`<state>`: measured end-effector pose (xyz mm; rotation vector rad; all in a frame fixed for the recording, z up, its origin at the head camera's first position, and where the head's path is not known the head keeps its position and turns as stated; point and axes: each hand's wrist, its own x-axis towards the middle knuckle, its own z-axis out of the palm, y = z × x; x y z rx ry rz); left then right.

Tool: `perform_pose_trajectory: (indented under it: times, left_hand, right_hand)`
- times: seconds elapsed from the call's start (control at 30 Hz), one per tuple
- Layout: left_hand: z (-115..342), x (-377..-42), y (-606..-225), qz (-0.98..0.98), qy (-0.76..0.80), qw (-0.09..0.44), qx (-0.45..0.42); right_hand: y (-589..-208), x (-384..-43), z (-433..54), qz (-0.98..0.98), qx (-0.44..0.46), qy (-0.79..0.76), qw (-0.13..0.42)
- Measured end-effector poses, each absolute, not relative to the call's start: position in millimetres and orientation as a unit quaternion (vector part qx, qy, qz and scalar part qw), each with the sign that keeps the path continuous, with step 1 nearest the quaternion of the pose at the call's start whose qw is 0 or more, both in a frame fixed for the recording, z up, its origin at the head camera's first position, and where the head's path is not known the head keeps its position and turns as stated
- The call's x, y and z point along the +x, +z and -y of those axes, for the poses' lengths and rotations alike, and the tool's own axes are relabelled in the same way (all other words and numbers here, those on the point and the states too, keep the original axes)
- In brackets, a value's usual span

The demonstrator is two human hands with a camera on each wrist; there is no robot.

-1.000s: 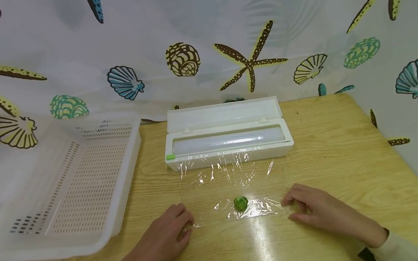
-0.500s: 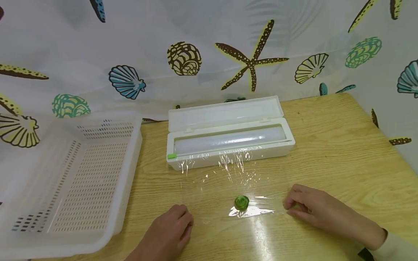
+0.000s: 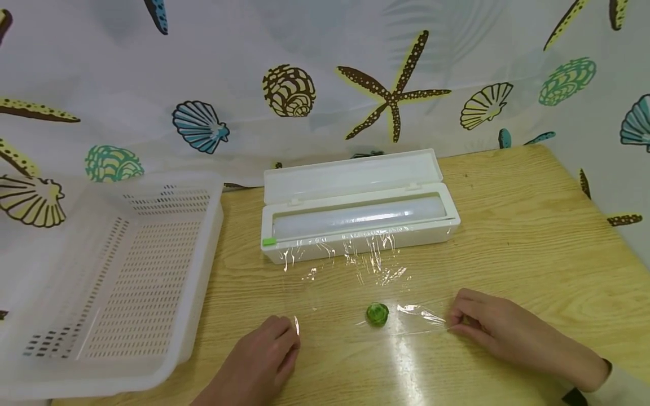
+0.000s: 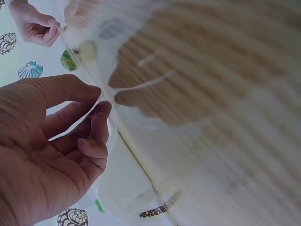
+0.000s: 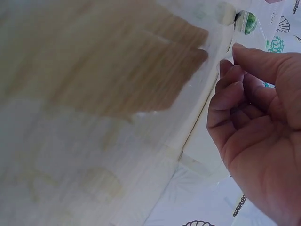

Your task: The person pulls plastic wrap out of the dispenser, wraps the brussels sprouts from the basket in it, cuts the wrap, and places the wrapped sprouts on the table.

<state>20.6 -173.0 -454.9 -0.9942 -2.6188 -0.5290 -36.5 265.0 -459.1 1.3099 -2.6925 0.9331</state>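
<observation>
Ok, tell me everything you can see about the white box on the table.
The white box is long and narrow and looks like smooth plastic. Its hinged lid stands open along the far side. A whitish roll lies lengthwise inside, and clear film passes over the near edge. A small green tab sits at the near left corner. The box rests on the wooden table, slightly slanted in the head view. The left hand and right hand don't touch it.

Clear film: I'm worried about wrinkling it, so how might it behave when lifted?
The clear film is probably floppy, given its creases near the white box. It's likely very light and thin, since the wooden table shows through it.
</observation>
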Motion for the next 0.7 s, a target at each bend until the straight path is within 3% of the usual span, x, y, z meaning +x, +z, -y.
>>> perform_pose_trajectory:
  times: [0.7]
  left_hand:
    - [175.0, 16.3, -449.0, 0.914, -0.314, 0.084, -0.244]
  right_hand:
    - [-450.7, -44.7, -265.3, 0.868, 0.337, 0.361, -0.048]
